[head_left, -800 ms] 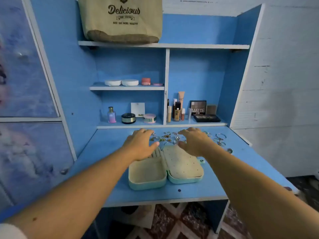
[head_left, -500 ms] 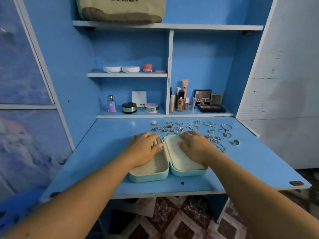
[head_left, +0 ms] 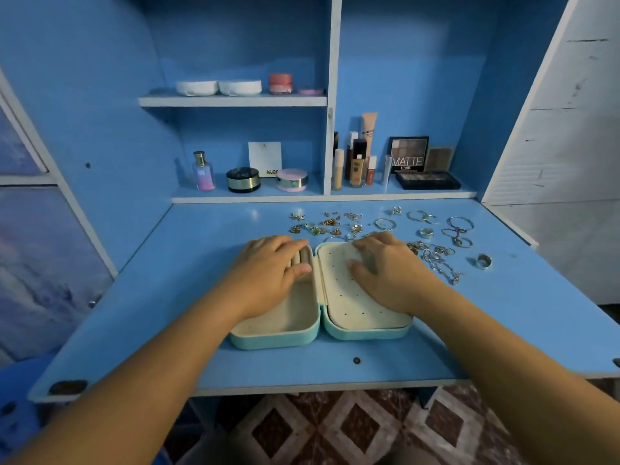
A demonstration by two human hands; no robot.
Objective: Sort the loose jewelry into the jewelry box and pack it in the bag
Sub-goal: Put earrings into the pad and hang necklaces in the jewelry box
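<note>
Mint-green jewelry box (head_left: 278,340), one, bears left hand (head_left: 268,276) and right hand (head_left: 389,273), fingers (head_left: 367,242) flat.

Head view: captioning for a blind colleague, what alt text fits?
Two bare hands rest on an open mint-green jewelry box on a blue desk, left hand on the tray half, right hand on the perforated cream panel. Loose jewelry lies scattered beyond and right of the box.

Jewelry box (head_left: 275,340) lies open at centre of desk (head_left: 161,297); left hand (head_left: 268,276) rests on its 9 o'clock half, right hand (head_left: 389,273) on its 3 o'clock half; loose jewelry (head_left: 335,224) lies from 12 to 3 o'clock of box; cosmetics (head_left: 243,179) stand on shelf (head_left: 302,198) behind, at 12 o'clock.
</note>
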